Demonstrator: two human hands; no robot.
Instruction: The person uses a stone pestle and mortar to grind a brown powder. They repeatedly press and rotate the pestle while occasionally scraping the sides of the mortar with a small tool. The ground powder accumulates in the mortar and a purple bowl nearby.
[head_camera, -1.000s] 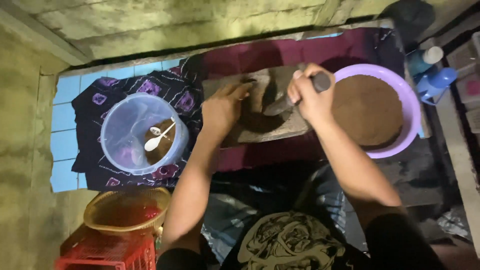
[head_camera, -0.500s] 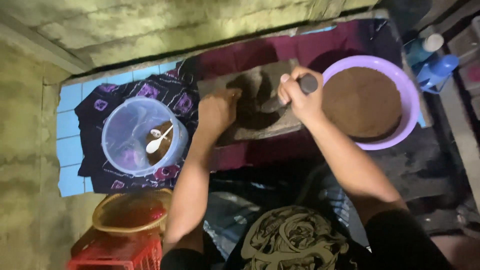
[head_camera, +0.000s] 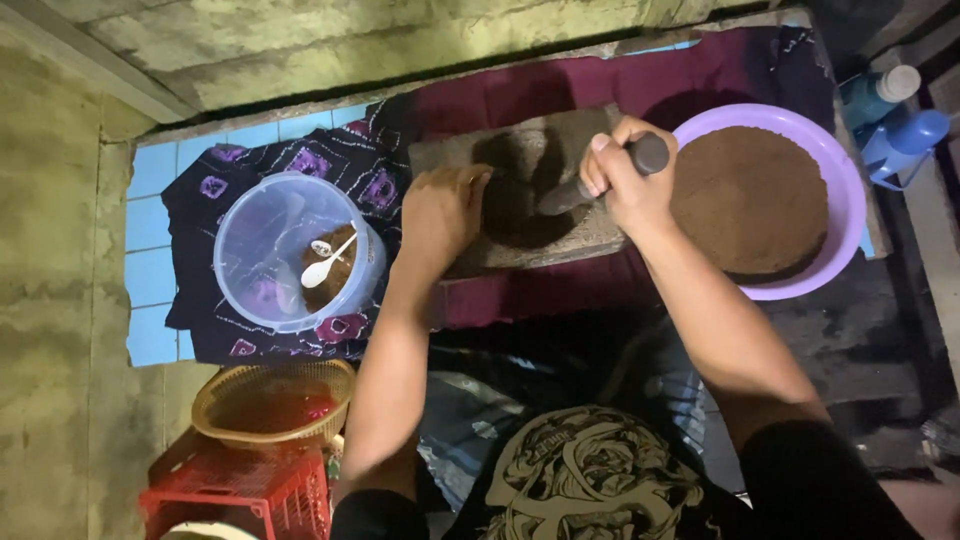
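Note:
A grey stone slab (head_camera: 560, 245) with a dark hollow in its middle lies on a maroon cloth. My right hand (head_camera: 625, 180) grips a dark stone pestle (head_camera: 600, 178), its lower end tilted into the hollow. My left hand (head_camera: 440, 212) rests on the slab's left edge, fingers curled at the rim of the hollow. To the right stands a purple basin (head_camera: 840, 180) filled with brown powder.
A clear plastic tub (head_camera: 270, 250) holding some brown powder and a white spoon (head_camera: 328, 263) sits left on a dark patterned cloth. A woven basket (head_camera: 270, 400) rests on a red crate (head_camera: 240, 490) at lower left. Blue bottles (head_camera: 890, 125) stand at the far right.
My right hand has shifted the pestle a little within the hollow. My left hand stays at the slab's left edge. The camera view has moved slightly.

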